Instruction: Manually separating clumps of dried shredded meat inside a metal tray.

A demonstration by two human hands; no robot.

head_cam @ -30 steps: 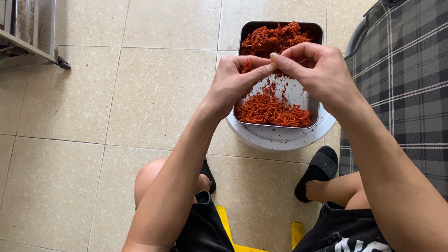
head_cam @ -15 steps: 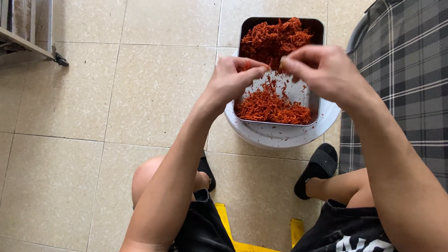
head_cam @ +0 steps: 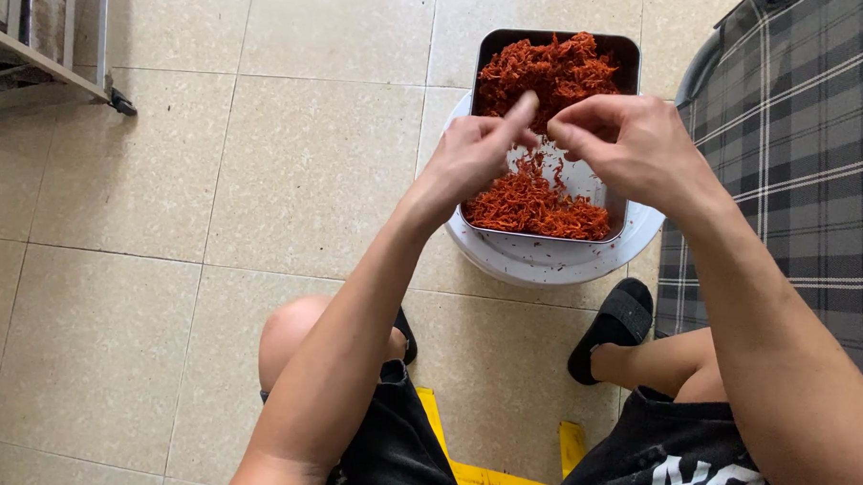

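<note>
Head view: left hand (head_cam: 473, 153) and right hand (head_cam: 636, 144), fingertips pinched together (contents hidden), directly above metal tray (head_cam: 629, 58) of red shreds (head_cam: 538, 203).

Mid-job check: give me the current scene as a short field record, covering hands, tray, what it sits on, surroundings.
left hand: above the tray, fingers pinched, forefinger stretched toward the right hand
right hand: above the tray, fingertips pinched together; whether they hold shreds cannot be told
tray: dark rectangular metal, bare patch in the middle
contents: red-orange shreds heaped at the far end, a second pile at the near end
support: white round basin under the tray, on the tiled floor
right side: grey plaid fabric
</note>
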